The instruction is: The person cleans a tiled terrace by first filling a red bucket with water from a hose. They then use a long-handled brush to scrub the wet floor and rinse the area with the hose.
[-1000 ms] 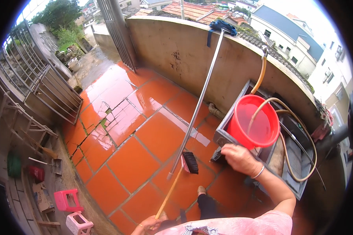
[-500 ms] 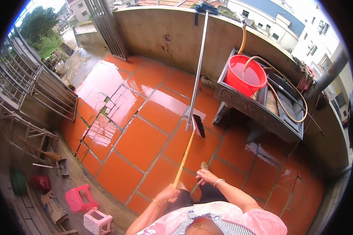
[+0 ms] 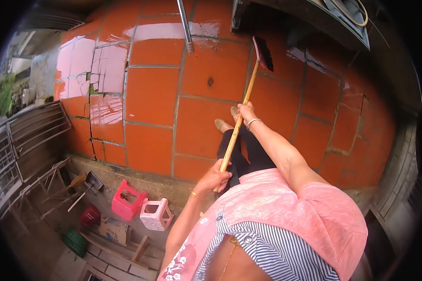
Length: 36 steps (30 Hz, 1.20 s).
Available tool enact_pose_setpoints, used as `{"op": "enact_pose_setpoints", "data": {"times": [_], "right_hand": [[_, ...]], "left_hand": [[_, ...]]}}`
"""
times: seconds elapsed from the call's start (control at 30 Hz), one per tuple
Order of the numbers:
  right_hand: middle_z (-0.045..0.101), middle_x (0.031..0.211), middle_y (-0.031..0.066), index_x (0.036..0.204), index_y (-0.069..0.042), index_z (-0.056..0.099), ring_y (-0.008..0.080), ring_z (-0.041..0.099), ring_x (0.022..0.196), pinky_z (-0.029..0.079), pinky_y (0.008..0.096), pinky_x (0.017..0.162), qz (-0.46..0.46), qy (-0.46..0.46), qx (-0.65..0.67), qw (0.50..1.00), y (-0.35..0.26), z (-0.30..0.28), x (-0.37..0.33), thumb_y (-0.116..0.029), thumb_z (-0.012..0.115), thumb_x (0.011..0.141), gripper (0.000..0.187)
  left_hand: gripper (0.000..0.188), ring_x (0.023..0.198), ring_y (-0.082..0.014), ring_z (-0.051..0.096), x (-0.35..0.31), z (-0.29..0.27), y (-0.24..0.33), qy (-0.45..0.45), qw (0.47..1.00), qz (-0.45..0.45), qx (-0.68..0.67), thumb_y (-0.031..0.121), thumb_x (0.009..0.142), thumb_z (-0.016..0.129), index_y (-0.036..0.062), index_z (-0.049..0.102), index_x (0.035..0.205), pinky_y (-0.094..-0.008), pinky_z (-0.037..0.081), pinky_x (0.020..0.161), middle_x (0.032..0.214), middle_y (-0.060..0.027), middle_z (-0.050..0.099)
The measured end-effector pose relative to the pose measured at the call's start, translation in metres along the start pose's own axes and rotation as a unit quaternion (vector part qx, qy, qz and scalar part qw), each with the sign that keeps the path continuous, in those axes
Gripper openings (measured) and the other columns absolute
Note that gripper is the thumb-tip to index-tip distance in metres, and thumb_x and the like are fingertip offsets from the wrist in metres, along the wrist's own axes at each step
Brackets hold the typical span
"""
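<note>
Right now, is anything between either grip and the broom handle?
Nothing visible: left grip and right grip are both closed around the broom handle, the right one nearer the bristles. The metal pole ends left of the bristles in the picture, apart from them.

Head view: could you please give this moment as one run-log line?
left hand: gripping broom near its end | right hand: gripping it nearer the bristles | bristles: toward picture right

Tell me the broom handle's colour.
The broom handle is yellowish tan, seen best in the head view.
</note>
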State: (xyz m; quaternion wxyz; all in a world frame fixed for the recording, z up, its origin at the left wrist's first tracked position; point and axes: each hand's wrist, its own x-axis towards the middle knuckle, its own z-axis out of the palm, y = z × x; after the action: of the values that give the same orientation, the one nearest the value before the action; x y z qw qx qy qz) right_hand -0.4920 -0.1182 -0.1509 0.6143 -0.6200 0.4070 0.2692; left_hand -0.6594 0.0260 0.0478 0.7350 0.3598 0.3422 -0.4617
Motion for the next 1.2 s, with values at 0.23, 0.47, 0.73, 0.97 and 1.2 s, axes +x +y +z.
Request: {"op": "enact_pose_setpoints", "data": {"times": [0.23, 0.47, 0.73, 0.97, 1.2], "right_hand": [[0.044, 0.061, 0.0038, 0.089, -0.005, 0.039, 0.014, 0.045, 0.047, 0.042, 0.0293, 0.04, 0.058, 0.164, 0.019, 0.985, 0.025, -0.121, 0.097, -0.008, 0.048, 0.086, 0.009], [0.042, 0.055, 0.0025, 0.091, -0.009, 0.046, 0.0147, 0.041, 0.041, 0.037, 0.0327, 0.038, 0.125, 0.157, 0.025, 0.979, 0.042, -0.11, 0.183, -0.015, 0.05, 0.087, 0.009], [0.052, 0.081, 0.0162, 0.115, 0.0, 0.032, 0.0246, 0.057, 0.052, 0.048, 0.0314, 0.035, 0.048, -0.035, -0.101, 0.993, 0.032, 0.097, 0.178, -0.003, 0.047, 0.079, 0.039], [0.045, 0.06, 0.0067, 0.108, -0.001, 0.034, 0.0163, 0.045, 0.037, 0.04, 0.0314, 0.034, -0.042, -0.207, -0.052, 0.976, -0.005, 0.125, 0.117, -0.01, 0.048, 0.081, 0.032], [0.041, 0.061, 0.0001, 0.094, -0.013, 0.034, 0.0086, 0.038, 0.036, 0.033, 0.0255, 0.026, -0.004, 0.03, 0.081, 0.996, 0.021, -0.02, 0.089, -0.003, 0.044, 0.089, 0.015]], "left_hand": [[0.03, 0.033, -0.0098, 0.034, 0.133, 0.02, 0.02, -0.102, 0.992, -0.072, 0.036, -0.001, 0.082, 0.052, 0.0062, 0.041, 0.108, -0.0241, 0.029, 0.029, 0.054, 0.0005, 0.037], [0.03, 0.034, -0.009, 0.036, 0.208, 0.002, 0.046, -0.042, 0.995, -0.086, 0.015, 0.002, 0.082, 0.055, 0.0052, 0.043, 0.109, -0.0239, 0.025, 0.03, 0.053, 0.0014, 0.039], [0.042, 0.034, -0.0075, 0.032, 0.149, -0.042, 0.044, 0.185, 0.981, 0.032, -0.049, 0.001, 0.086, 0.049, 0.0052, 0.035, 0.126, -0.0217, 0.027, 0.029, 0.054, 0.0016, 0.038], [0.045, 0.033, -0.0091, 0.035, 0.14, -0.013, 0.018, 0.254, 0.965, 0.061, 0.033, 0.0, 0.085, 0.046, 0.0103, 0.029, 0.126, -0.0224, 0.03, 0.029, 0.053, 0.0011, 0.04], [0.043, 0.065, -0.0124, 0.045, 0.129, -0.015, -0.049, 0.123, 0.975, -0.025, 0.183, 0.009, 0.084, 0.055, 0.0086, 0.04, 0.124, -0.0262, 0.042, 0.057, 0.077, -0.0039, 0.047]]}}
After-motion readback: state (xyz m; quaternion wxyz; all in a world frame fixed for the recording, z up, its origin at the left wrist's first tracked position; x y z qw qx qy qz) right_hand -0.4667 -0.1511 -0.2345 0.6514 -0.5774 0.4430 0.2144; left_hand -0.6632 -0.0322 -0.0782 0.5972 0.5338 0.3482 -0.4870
